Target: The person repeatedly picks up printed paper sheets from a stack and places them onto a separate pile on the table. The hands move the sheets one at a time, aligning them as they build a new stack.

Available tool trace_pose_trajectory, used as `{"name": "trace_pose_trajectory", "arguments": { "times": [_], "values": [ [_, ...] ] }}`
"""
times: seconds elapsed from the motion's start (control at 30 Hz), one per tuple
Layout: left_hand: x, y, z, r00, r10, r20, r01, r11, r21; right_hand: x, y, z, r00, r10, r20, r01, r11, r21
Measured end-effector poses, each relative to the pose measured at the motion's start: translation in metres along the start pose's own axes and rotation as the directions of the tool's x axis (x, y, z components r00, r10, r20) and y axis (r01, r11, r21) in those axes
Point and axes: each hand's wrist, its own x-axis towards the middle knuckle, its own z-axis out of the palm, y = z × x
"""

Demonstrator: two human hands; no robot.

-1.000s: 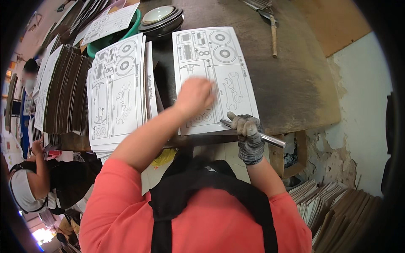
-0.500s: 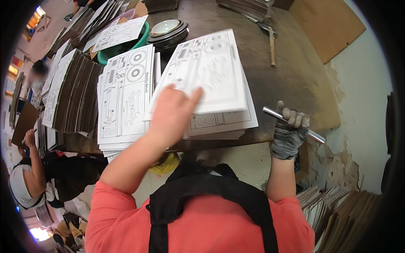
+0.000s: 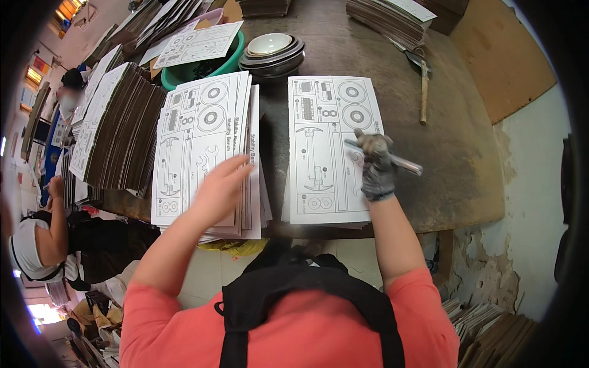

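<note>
My bare left hand (image 3: 222, 189) is over the left pile of printed cards (image 3: 175, 132), near its right edge. Its fingers are stretched out and slightly blurred, with nothing seen in them. A grey knitted glove covers my right hand (image 3: 375, 167), which is closed around a shiny metal tube (image 3: 402, 163). This hand is at the right side of the other pile of printed cards (image 3: 325, 208), hiding part of the top card. Line drawings of hammers, wrenches and discs cover the white faces of the cards.
Tall stacks of brown-edged boards (image 3: 119, 135) stand at left, beyond them a person (image 3: 38, 245). Farther back are a green basin (image 3: 236, 58) and nested bowls (image 3: 273, 58). A wooden-handled tool (image 3: 424, 92) lies at right near another board stack (image 3: 383, 24). Boards stand below right (image 3: 503, 343).
The card under my left hand now lies flat on the right pile. My left hand has moved left to the other pile. My right hand has brought the tube leftward over the right pile.
</note>
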Motion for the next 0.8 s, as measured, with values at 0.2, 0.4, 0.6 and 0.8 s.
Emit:
{"name": "trace_pose_trajectory", "arguments": {
  "times": [0.2,0.4,0.6,0.8],
  "values": [
    [0.142,0.027,0.115,0.968,0.159,-0.193,-0.153,0.987,0.045,0.035,0.037,0.018,0.998,0.005,0.068,0.004,0.991,-0.132],
    [0.151,0.022,0.139,0.967,0.132,-0.217,-0.125,0.991,0.046,0.017,0.048,0.01,0.999,0.011,0.047,-0.003,0.985,-0.175],
    [0.15,0.023,0.138,0.984,0.089,-0.154,-0.077,0.993,0.085,-0.023,0.012,0.024,0.922,0.361,-0.137,-0.358,0.666,-0.655],
    [0.149,0.023,0.142,0.979,0.103,-0.178,-0.083,0.99,0.114,-0.146,-0.041,0.015,0.911,0.065,0.408,0.212,0.774,-0.596]
  ]
}}
